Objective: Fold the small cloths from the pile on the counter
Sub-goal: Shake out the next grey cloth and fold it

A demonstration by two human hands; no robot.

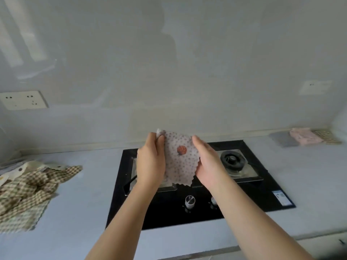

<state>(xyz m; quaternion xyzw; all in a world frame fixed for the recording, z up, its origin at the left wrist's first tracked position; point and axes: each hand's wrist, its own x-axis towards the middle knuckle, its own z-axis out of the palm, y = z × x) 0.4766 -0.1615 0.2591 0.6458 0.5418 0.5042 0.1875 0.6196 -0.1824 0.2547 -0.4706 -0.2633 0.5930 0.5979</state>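
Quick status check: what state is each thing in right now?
dotted cloth, held up over the hob, hanging loose
left hand, grips its top corner
right hand, straight fingers along its right edge
pile, crumpled, unfolded
folded cloths, flat by the wall
hob, no flame showing

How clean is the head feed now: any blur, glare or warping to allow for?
Head view: soft throughout, dotted cloth readable; glossy wall carries a dim reflection of the person; checked pile at left edge smeared; wide-angle bows the counter.
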